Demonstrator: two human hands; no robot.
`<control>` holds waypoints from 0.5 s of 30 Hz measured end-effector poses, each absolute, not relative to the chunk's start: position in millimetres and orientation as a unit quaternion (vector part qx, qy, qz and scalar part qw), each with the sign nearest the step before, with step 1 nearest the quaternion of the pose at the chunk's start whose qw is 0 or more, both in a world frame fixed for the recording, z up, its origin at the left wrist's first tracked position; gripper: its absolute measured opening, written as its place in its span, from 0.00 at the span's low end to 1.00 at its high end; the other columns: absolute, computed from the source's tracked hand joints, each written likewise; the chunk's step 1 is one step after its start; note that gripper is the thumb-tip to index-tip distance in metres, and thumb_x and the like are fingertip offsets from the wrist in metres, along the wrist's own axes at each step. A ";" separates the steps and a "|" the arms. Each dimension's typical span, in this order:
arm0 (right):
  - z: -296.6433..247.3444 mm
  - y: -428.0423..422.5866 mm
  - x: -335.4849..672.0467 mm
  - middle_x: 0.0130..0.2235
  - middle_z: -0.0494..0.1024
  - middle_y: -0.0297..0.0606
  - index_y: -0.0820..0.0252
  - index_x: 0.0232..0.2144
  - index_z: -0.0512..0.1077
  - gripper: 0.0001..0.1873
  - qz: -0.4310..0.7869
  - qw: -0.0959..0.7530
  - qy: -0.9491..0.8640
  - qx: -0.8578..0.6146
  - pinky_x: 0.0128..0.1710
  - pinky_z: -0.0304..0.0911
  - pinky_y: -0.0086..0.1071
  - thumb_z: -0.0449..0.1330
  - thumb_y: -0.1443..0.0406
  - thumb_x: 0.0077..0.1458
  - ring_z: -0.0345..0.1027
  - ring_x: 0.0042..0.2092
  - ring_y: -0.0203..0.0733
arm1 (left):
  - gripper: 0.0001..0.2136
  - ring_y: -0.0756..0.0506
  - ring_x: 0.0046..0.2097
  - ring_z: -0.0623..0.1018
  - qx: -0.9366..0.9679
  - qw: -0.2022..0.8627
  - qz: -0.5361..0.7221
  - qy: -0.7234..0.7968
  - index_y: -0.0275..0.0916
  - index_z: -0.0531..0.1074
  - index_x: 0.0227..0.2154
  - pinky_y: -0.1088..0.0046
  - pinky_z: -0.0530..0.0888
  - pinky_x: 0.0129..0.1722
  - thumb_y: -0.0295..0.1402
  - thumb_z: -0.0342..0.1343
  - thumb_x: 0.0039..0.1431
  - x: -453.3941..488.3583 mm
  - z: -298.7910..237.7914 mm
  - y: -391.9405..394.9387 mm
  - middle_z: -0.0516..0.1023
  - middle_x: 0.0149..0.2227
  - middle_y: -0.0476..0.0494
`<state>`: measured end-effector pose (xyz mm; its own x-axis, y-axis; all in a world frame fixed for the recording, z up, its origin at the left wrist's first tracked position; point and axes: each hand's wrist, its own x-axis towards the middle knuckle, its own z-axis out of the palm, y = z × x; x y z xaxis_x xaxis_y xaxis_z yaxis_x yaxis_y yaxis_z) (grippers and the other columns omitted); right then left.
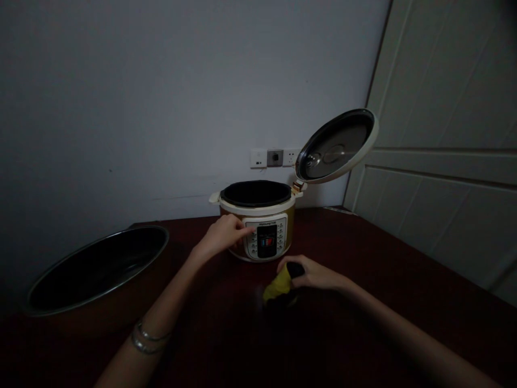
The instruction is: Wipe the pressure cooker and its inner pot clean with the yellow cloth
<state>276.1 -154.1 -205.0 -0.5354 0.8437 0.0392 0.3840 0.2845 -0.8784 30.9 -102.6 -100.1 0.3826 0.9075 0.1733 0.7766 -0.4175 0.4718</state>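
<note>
An electric pressure cooker (291, 229), white and gold with a dark inner pot, stands by the wall with its lid (337, 148) tilted up to the right. My left hand (226, 233) is against the cooker's front left side, a digit stretched towards the buttons of its control panel (266, 241). It appears to hold nothing; part of the fingers is hidden or in shadow. In front of the cooker, low over the table, my right hand (309, 274) is closed on a crumpled yellow and dark cloth (278, 285). The cloth's lower part is lost in darkness.
A large dark-lined pot (100, 269) with a metal rim stands at the left on the dark red table (363, 245). Wall sockets (275, 157) sit behind the cooker. A pale panelled door (448, 161) borders the table's right side. The lighting is dim.
</note>
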 end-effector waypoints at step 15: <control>-190.5 -75.0 384.8 0.40 0.78 0.46 0.61 0.40 0.70 0.21 0.392 0.495 -0.568 -0.527 0.38 0.69 0.39 0.61 0.52 0.49 0.74 0.39 0.45 | 0.27 0.34 0.40 0.79 0.789 -0.090 0.111 0.597 0.35 0.78 0.33 0.63 0.72 0.35 0.55 0.46 0.57 52.5 -120.9 -112.1 0.79 0.33 0.31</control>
